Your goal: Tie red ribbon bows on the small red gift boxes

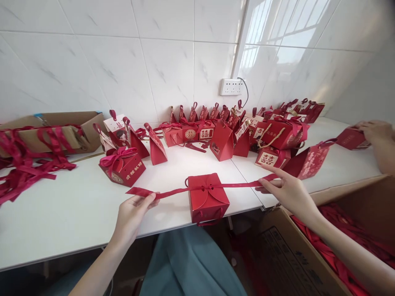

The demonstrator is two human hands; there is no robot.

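Observation:
A red gift box (pixel 197 201) with a petal-folded top and cord handles stands at the table's front edge. A dark red ribbon (pixel 175 192) is knotted across its top and stretches out to both sides. My left hand (pixel 134 209) pinches the ribbon's left tail between thumb and fingers, left of the box. On the right, my right hand (pixel 285 189) holds the other tail, thumb pressed against it and one finger extended. The ribbon looks taut between my hands. Neither hand touches the box itself.
Finished-looking red boxes (pixel 126 168) and several others line the wall. Loose ribbons hang over a cardboard tray (pixel 89 123) at left. An open carton (pixel 277 246) with red material stands at lower right. Another person's hand (pixel 378 133) holds a red box (pixel 352 137) at far right.

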